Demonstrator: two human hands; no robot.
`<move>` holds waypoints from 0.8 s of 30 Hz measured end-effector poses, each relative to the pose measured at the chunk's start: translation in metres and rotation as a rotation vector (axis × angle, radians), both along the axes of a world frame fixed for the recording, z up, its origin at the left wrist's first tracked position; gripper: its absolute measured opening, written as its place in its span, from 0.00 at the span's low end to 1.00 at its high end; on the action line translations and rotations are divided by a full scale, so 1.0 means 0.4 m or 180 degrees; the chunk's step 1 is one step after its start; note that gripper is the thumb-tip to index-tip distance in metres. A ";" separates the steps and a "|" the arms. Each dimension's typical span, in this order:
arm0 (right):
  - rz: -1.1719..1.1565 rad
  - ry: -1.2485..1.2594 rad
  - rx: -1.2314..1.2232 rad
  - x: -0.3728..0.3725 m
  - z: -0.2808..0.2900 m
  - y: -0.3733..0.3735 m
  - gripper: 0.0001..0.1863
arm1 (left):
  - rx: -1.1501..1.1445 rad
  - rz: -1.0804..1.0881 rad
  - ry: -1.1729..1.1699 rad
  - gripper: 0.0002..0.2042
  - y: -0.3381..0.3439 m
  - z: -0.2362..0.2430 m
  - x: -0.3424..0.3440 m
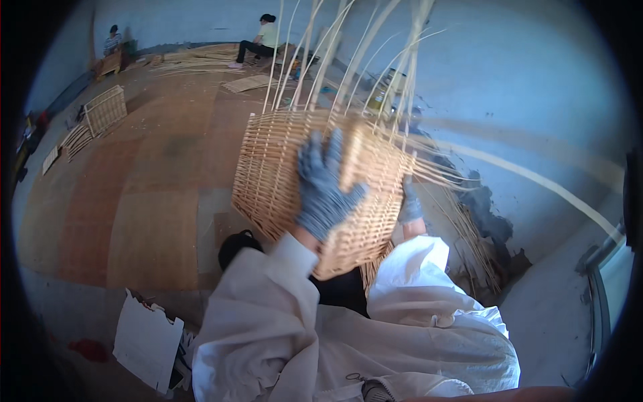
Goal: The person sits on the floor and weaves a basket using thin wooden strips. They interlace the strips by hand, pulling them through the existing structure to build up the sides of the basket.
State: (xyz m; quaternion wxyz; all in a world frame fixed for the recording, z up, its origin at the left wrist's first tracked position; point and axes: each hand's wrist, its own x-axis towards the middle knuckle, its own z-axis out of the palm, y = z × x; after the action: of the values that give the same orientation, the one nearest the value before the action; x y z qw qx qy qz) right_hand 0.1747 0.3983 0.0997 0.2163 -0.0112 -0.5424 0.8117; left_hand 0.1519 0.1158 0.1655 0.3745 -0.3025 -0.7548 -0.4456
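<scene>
Blue walls [529, 74] stand around a floor [151, 224] of brown and tan squares, which I watch from far away through the head camera. On the left, a woven panel [105, 110] stands up on the floor, with a small bunch of sticks [75, 143] beside it. Far back, a person in a striped top [113, 41] is near the wall. Low on the left is a white card [147, 342] with a torn top edge. Long strips [194, 59] lie across the back of the floor, and a person in a pale top [266, 37] sits low near them.

In the middle, up in front of my body, is the tan woven basket [268, 164]. Tall pale strips [326, 63] stick up from its rim, and more bend out to the right. My left hand [325, 184], in a gray glove, lies on the basket's side with its fingers spread wide and its thumb out. It looks a bit blurry. My right hand [410, 204], in a gray glove too, is at the basket's right side. Part of it is hidden, so I cannot tell how tightly it holds. Farther right, thin sticks [472, 241] lie by the wall.
</scene>
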 end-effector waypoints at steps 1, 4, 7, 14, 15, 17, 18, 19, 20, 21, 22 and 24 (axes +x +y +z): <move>0.0366 -0.0009 -0.0295 0.027 0.068 -0.057 0.26 | 0.0328 -0.0684 -0.0139 0.43 -0.029 0.009 -0.047; 0.0116 -0.0267 0.0101 0.010 0.093 -0.142 0.23 | 0.1789 -0.3022 -0.1718 0.37 -0.151 0.009 -0.050; -0.0220 -0.0917 0.0459 0.005 0.021 -0.258 0.24 | 0.1287 -0.1653 -0.1487 0.35 -0.221 -0.179 -0.087; -0.0534 -0.1233 0.0610 0.047 -0.213 -0.359 0.26 | 0.1469 -0.1302 -0.2094 0.30 -0.296 -0.473 -0.044; -0.0466 -0.1204 0.0449 0.045 -0.216 -0.365 0.26 | 0.1633 -0.1476 -0.2260 0.29 -0.306 -0.469 -0.044; -0.0700 -0.1165 0.0776 0.040 -0.227 -0.364 0.25 | 0.1690 -0.1568 -0.2307 0.28 -0.293 -0.470 -0.045; -0.0825 -0.1144 0.0940 0.038 -0.232 -0.360 0.25 | 0.1572 -0.1474 -0.2193 0.28 -0.286 -0.502 -0.060; -0.0875 -0.1410 0.1182 0.022 -0.270 -0.326 0.27 | 0.1425 -0.1407 -0.2089 0.27 -0.277 -0.518 -0.061; -0.0941 -0.1342 0.1447 0.024 -0.278 -0.326 0.27 | 0.1522 -0.1367 -0.2166 0.27 -0.275 -0.522 -0.052; -0.1013 -0.1274 0.1714 0.022 -0.286 -0.328 0.28 | 0.1617 -0.1334 -0.2244 0.27 -0.270 -0.524 -0.053; -0.1113 -0.1163 0.2013 0.008 -0.278 -0.325 0.28 | 0.1735 -0.1336 -0.2275 0.26 -0.260 -0.509 -0.063; -0.1882 -0.1102 0.3041 0.002 -0.312 -0.302 0.29 | 0.1253 -0.1193 -0.2355 0.30 -0.260 -0.477 -0.077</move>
State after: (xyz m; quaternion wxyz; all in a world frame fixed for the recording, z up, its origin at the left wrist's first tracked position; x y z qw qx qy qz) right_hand 0.1755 0.2775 -0.0251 0.3229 -0.1957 -0.8493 0.3689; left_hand 0.1210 0.0117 -0.0254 0.0432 -0.1774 -0.6710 -0.7186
